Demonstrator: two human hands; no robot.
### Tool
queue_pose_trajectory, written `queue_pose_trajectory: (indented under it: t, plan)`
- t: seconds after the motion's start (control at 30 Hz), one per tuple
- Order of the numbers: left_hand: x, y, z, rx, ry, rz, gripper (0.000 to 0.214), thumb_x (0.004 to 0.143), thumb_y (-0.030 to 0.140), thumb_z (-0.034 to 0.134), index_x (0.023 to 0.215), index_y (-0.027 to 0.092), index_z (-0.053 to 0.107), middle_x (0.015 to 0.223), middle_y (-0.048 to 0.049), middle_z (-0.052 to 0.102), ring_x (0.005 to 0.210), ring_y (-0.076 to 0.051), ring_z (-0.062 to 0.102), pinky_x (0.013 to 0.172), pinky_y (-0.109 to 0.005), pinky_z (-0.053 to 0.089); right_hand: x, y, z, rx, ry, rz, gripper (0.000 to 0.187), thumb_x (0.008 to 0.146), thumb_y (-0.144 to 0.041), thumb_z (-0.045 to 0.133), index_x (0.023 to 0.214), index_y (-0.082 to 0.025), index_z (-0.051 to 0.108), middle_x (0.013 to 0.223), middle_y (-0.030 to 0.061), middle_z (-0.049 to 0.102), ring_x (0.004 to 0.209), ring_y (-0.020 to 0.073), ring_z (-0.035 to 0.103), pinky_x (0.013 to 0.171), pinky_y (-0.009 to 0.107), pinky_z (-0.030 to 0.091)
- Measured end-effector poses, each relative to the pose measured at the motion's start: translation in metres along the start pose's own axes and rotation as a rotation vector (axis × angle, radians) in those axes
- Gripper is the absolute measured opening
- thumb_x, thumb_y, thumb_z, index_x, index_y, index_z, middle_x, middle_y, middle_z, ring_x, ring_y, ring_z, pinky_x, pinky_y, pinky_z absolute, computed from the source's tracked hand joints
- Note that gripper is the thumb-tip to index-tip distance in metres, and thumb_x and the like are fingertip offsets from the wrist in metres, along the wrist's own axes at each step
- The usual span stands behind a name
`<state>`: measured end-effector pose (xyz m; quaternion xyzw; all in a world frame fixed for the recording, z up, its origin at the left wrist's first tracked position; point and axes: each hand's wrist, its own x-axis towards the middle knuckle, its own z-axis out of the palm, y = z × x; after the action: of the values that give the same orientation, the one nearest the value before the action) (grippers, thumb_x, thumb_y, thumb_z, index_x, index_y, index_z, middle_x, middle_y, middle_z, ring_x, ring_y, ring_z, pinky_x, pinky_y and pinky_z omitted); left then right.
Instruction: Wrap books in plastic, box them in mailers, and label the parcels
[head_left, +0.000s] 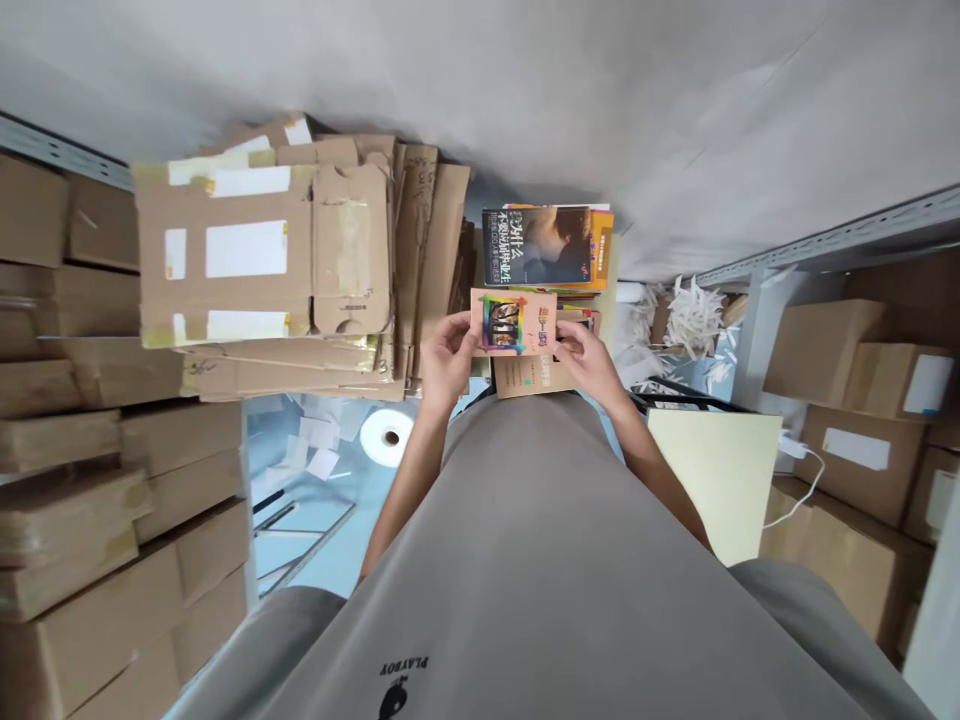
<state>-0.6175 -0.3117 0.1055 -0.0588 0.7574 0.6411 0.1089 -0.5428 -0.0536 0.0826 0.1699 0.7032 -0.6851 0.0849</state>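
A small pink book (531, 322) with a rainbow-framed picture on its cover is held level between my two hands. My left hand (447, 358) pinches its left edge, thumb on top. At the opposite edge, my right hand (586, 358) grips it with thumb and fingers. Below it, close to my body, lies a tan book (534, 377), partly covered by the pink one. Just beyond my hands is a pile of books, topped by a dark book (537, 246) with white lettering. An orange book (602, 250) sticks out from under it.
Flattened cardboard boxes (262, 250) are stacked at the left of the books. Brown cartons (150, 440) fill shelving on the left, and more cartons (832, 350) stand at right. A white roll (373, 438) and paper scraps lie on the blue floor. Shredded paper (694, 315) is at right.
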Motion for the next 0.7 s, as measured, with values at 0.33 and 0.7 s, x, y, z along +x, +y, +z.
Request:
queue_pose_trajectory:
  t: [0.33, 0.7]
  plan:
    - [0.019, 0.015, 0.0, -0.342, -0.159, -0.032, 0.062, 0.086, 0.071, 0.103, 0.119, 0.022, 0.084, 0.116, -0.0079, 0.087, 0.106, -0.022, 0.083, 0.09, -0.031, 0.069, -0.017, -0.053, 0.006, 0.101, 0.203, -0.066, 0.055, 0.092, -0.077, 0.095, 0.116, -0.029, 0.081, 0.112, 0.0045, 0.09, 0.096, 0.0234, 0.086, 0.09, 0.038, 0.074]
    - [-0.027, 0.014, 0.007, -0.475, -0.58, -0.092, 0.078, 0.072, 0.054, 0.116, 0.129, 0.024, 0.073, 0.132, -0.0077, 0.085, 0.118, -0.026, 0.083, 0.103, -0.037, 0.068, -0.064, -0.056, 0.074, 0.234, 0.441, -0.088, 0.076, 0.089, -0.089, 0.089, 0.136, -0.03, 0.086, 0.137, 0.0086, 0.09, 0.13, 0.0344, 0.085, 0.11, 0.048, 0.073]
